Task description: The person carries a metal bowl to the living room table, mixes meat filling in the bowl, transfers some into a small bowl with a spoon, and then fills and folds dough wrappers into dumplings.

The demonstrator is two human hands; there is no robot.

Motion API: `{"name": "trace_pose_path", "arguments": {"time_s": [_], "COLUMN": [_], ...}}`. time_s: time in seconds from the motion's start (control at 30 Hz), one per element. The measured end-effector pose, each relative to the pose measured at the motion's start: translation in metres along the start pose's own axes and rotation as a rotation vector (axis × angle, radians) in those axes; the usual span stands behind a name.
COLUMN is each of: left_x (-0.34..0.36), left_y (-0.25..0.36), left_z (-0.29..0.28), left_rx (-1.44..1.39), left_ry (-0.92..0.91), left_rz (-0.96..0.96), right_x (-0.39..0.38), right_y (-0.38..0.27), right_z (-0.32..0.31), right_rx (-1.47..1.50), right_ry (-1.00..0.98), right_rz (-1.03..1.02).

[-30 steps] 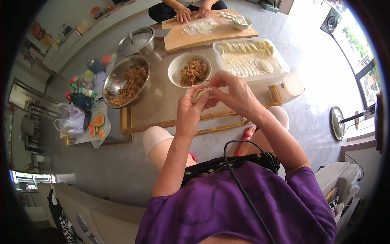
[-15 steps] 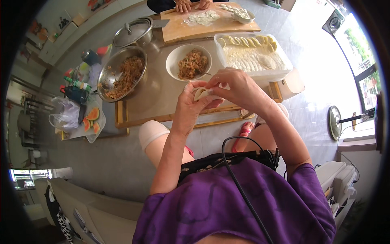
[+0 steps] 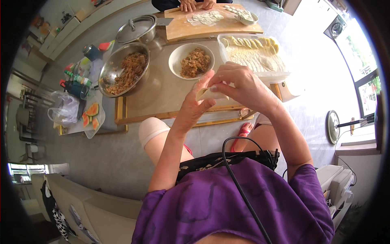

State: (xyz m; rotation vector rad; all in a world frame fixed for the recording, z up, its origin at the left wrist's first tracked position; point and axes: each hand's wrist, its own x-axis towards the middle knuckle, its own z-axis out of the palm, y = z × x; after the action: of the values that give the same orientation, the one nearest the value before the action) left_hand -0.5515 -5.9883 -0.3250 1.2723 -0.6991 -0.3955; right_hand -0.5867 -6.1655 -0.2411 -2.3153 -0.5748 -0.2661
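So since half a second ago the left hand has opened up: the fingers were bent around the dumpling with the thumb laid against it, and now they're straighter and the thumb sticks out below it. The right hand has the dumpling pinched in its fingertips. Can't tell if the left palm or fingers are touching it from behind.

Annoyingly, the right fingers cover the dumpling's upper edge, so no clue how much of that is sealed, and the filling inside is hard to make out too. The right hand also blocks the near left corner of the plastic tub. Up top, whoever's at the wooden board is cropped to a pair of hands and a bit of dark clothing. The stuff over on the left, like the plastic bag, goes soft, and the window glares out on the right.

As for how the dumpling sits, it's a pale folded piece with its long axis running pretty much left to right. One end points at the left palm, the other in under the right hand. It's held in the air over the near edge of the table, on the person's side of the white bowl of filling, with the metal bowl further left
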Motion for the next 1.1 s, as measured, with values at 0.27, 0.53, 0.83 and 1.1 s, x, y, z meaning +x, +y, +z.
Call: {"name": "trace_pose_path", "arguments": {"time_s": [0.27, 0.53, 0.83, 1.1], "left_x": [0.002, -0.007, -0.002, -0.002], "left_y": [0.015, 0.025, 0.039, 0.032], "left_z": [-0.002, 0.0, -0.004, 0.008], "left_rx": [0.297, 0.646, 0.882, 0.634], "left_ry": [-0.067, 0.072, -0.055, 0.096], "left_rz": [0.227, 0.192, 0.332, 0.204], "right_x": [-0.001, 0.0, 0.003, 0.002], "right_y": [-0.014, -0.021, -0.014, -0.007], "right_z": [-0.001, -0.002, -0.003, 0.003], "right_rx": [-0.015, -0.202, -0.063, 0.002], "right_ry": [-0.006, 0.0, -0.03, 0.031], "right_rz": [-0.051, -0.196, -0.172, -0.158]}}
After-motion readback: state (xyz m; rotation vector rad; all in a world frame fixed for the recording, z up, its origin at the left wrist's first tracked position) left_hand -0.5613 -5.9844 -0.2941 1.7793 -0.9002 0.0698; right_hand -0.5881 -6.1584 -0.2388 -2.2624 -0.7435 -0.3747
